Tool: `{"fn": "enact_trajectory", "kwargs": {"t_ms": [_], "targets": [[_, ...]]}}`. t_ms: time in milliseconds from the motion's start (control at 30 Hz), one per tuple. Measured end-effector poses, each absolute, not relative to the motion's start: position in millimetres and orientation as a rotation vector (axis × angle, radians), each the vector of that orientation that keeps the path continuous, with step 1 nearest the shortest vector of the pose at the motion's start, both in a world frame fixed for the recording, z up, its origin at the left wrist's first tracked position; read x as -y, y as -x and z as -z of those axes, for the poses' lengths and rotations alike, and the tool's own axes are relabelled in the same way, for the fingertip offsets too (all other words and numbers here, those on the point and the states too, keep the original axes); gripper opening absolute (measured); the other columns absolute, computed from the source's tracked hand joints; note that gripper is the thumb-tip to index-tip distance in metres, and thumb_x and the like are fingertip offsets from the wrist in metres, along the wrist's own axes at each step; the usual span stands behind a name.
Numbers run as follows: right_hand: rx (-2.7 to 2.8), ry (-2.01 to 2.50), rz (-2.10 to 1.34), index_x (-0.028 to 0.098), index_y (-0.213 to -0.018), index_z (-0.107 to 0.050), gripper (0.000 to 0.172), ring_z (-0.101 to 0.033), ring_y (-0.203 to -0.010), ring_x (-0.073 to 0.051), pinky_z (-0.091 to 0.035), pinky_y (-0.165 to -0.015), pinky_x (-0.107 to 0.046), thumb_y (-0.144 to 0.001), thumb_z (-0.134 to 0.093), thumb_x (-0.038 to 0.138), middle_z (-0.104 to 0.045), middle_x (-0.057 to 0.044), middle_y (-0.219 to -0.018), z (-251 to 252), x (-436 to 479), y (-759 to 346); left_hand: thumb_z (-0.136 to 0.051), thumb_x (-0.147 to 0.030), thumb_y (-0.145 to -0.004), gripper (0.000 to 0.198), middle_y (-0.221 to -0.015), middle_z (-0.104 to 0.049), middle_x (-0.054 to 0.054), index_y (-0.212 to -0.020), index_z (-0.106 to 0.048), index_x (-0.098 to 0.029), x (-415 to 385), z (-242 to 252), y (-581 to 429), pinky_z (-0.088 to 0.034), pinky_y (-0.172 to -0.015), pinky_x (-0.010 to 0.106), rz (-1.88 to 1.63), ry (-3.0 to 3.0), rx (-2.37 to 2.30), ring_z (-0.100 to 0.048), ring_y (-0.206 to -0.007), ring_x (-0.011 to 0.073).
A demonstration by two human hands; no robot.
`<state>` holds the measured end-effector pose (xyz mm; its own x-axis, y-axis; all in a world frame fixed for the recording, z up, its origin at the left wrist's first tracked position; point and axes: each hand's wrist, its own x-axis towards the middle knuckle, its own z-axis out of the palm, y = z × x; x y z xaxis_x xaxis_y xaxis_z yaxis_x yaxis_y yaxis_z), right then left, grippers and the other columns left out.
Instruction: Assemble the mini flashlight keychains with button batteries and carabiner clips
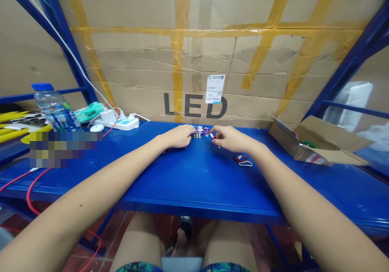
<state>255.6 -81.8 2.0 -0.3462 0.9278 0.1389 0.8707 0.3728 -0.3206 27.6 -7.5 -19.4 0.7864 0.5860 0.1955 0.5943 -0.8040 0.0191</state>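
Both hands rest at the far middle of a blue metal table. My left hand lies palm down with its fingers curled over a small pile of wired parts, silver and purple. My right hand is closed in a pinch on one small part with a red and white end, right next to the pile. A short red and white wire loop lies on the table just by my right wrist.
An open cardboard box sits at the right. At the left are a water bottle, a white power strip, a white mouse and red cables. A taped cardboard wall marked LED closes the back.
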Motion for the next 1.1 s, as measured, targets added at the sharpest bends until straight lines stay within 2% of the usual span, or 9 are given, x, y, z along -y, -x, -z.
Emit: {"fn": "enact_trajectory", "kwargs": {"t_ms": [233,467,733,800,967,1100], "targets": [[2.347,1.590,-0.356,0.020,-0.125,-0.060,0.036,-0.063,-0.073,-0.018,-0.042,-0.060,-0.026,-0.090,-0.054,0.022,-0.073,-0.005,-0.086,1.3,81.9,-254.1,-0.046,-0.013,-0.081,0.048,-0.123,-0.070,0.006,-0.122,-0.068,-0.023,0.7,25.2,-23.2,-0.039,-0.103,0.037,0.314,2.947,0.962,-0.057,-0.115,0.0247],[2.373,1.590,-0.375,0.019,-0.127,-0.060,0.038,-0.064,-0.073,-0.019,-0.044,-0.061,-0.027,-0.089,-0.055,0.023,-0.073,-0.006,-0.089,5.6,78.4,-256.8,-0.042,-0.010,-0.081,0.051,-0.128,-0.069,0.005,-0.120,-0.072,-0.022,0.9,19.9,-19.8,-0.037,-0.101,0.036,0.207,2.924,0.924,-0.054,-0.117,0.0251],[2.358,1.543,-0.451,0.017,-0.124,-0.059,0.038,-0.066,-0.075,-0.018,-0.046,-0.065,-0.027,-0.087,-0.057,0.018,-0.073,-0.005,-0.085,5.9,79.9,-253.3,-0.041,-0.009,-0.085,0.045,-0.125,-0.070,0.002,-0.112,-0.075,-0.022,17.2,11.3,-17.6,-0.038,-0.104,0.032,0.229,3.069,0.882,-0.056,-0.117,0.0202],[2.336,1.494,-0.478,0.017,-0.121,-0.060,0.035,-0.067,-0.075,-0.018,-0.047,-0.069,-0.027,-0.086,-0.057,0.016,-0.073,-0.005,-0.084,8.2,78.3,-252.2,-0.044,-0.010,-0.086,0.041,-0.124,-0.071,0.002,-0.109,-0.075,-0.022,22.2,10.2,-18.6,-0.038,-0.105,0.032,0.243,3.101,0.867,-0.056,-0.117,0.0207],[2.276,1.387,-0.556,0.018,-0.091,-0.063,0.008,-0.068,-0.077,-0.018,-0.048,-0.070,-0.027,-0.084,-0.059,0.016,-0.073,-0.004,-0.084,17.1,70.4,-250.8,-0.051,-0.017,-0.090,0.031,-0.114,-0.073,0.005,-0.110,-0.074,-0.021,24.5,15.9,-21.6,-0.041,-0.099,0.037,0.320,3.032,0.850,-0.057,-0.110,0.0239],[2.211,1.340,-0.538,0.019,-0.086,-0.061,0.006,-0.068,-0.079,-0.019,-0.048,-0.072,-0.028,-0.081,-0.061,0.016,-0.073,-0.004,-0.085,24.8,63.7,-249.3,-0.054,-0.024,-0.092,0.025,-0.109,-0.073,0.007,-0.107,-0.074,-0.023,18.2,24.8,-23.2,-0.042,-0.094,0.040,0.318,2.912,0.823,-0.057,-0.107,0.0269]]}}
